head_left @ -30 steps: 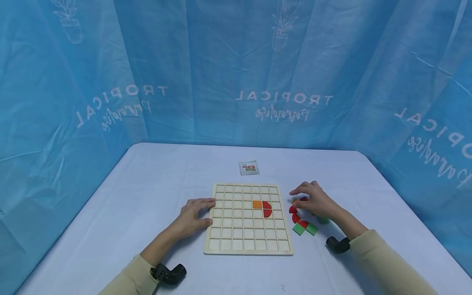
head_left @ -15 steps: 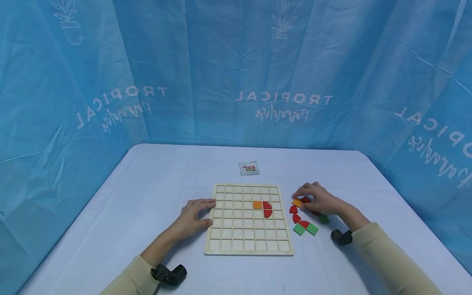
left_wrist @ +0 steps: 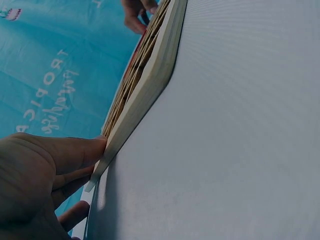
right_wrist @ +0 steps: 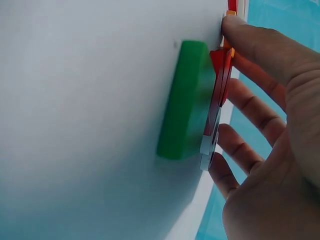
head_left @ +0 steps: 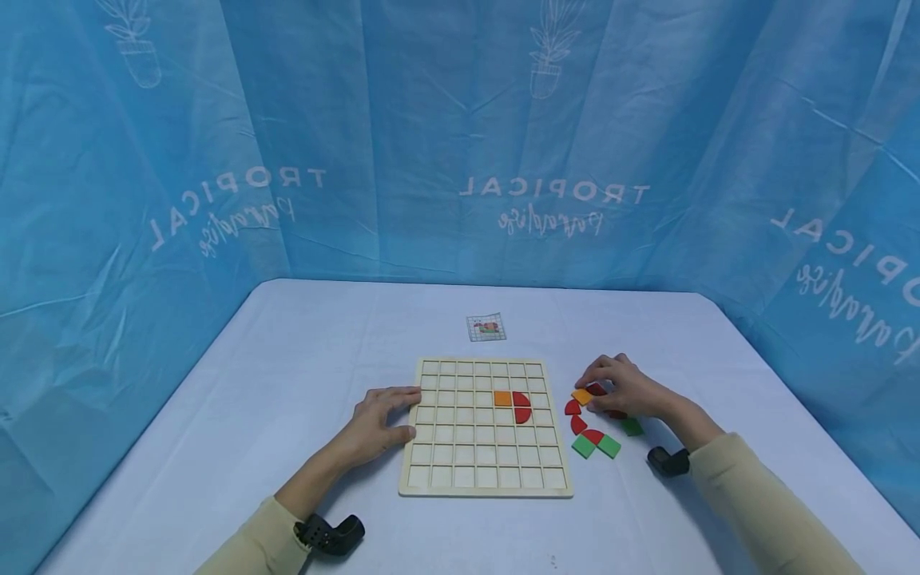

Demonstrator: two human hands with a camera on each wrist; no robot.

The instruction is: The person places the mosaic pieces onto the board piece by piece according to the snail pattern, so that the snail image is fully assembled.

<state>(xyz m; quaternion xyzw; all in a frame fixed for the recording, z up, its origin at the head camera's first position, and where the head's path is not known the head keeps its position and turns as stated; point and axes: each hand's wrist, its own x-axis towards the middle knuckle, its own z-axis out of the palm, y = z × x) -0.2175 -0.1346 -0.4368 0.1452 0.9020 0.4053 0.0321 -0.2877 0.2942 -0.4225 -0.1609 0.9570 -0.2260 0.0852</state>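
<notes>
At the left, a beige sleeve (head_left: 251, 539) ends near a black curved device (head_left: 331, 535), which is worn on the wrist. From there extends the left hand (head_left: 374, 423) – its fingers are not clenched, and the thumb and fingertips touch the left edge of a pale wooden board with a square grid (head_left: 463, 435). This board lies flat on the table with white cloth (head_left: 287, 383).

Behind the board, apart from it, lies a small card with a coloured picture on a grid (head_left: 486, 327). Inside the board, to the right of its centre, sits an orange square tile (head_left: 502, 398); beside it is a red quarter-round tile (head_left: 521, 399), and below this one a second red tile (head_left: 522, 415).

Just beyond the right edge are loose red quarter-round pieces (head_left: 578, 425) and green square pieces (head_left: 608, 446), on the table. Among them, the right hand (head_left: 628, 391) pinches a loose orange square piece (head_left: 581, 396) between thumb and forefinger – the other fingers are bent loosely behind, and partly cover some red pieces.
</notes>
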